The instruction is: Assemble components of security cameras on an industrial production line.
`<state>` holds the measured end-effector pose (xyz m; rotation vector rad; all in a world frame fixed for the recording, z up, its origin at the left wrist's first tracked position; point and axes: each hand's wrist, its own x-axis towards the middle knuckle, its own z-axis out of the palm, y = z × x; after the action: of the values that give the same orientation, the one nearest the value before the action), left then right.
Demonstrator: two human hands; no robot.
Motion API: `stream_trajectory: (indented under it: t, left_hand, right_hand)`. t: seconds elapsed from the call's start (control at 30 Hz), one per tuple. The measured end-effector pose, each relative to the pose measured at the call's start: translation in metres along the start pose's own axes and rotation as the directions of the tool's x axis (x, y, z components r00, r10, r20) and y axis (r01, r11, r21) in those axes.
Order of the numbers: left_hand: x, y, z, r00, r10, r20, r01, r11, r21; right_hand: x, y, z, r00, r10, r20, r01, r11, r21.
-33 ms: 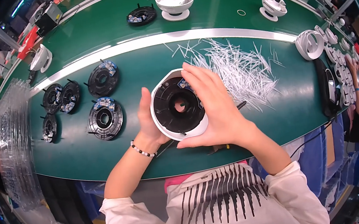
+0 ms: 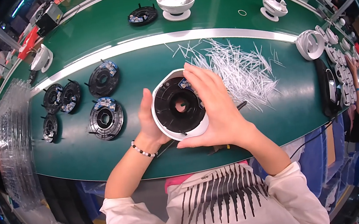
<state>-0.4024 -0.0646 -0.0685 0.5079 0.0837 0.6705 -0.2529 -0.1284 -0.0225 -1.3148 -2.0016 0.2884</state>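
Note:
Between my two hands is a white round housing [image 2: 198,130], held above the near part of the bench with its open side up. Inside it sits a black plastic disc [image 2: 168,115] with a blue circuit board [image 2: 183,83] at its upper right and a round hole in the middle, through which some skin shows. My left hand [image 2: 148,122] supports the housing's left side, thumb pointing up and its other fingers hidden beneath. Wrapped over the right side is my right hand [image 2: 218,109], fingers on the far rim and thumb along the near edge.
Several black discs with circuit boards [image 2: 103,79] lie at the left. A pile of thin white strips [image 2: 241,70] spreads beyond my right hand. White rings [image 2: 310,45] stand at the right. On the far belt [image 2: 215,2] are white bowl-shaped housings [image 2: 176,5] and another black disc [image 2: 142,15].

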Motion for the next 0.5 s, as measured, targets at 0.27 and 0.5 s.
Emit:
stream_trajectory:
  t: [0.27,0.5]
  left_hand:
    - [-0.007,-0.004,0.001,0.993,0.055,-0.102,-0.066,0.992,-0.109]
    - [0.002,-0.001,0.017,0.960,0.105,-0.259,-0.135,0.986,-0.102]
  right_hand:
    - [-0.004,-0.009,0.032,0.972,0.042,-0.230,-0.050,0.998,-0.029]
    - [-0.020,-0.016,0.017,0.968,0.058,-0.245,-0.050,0.998,0.037]
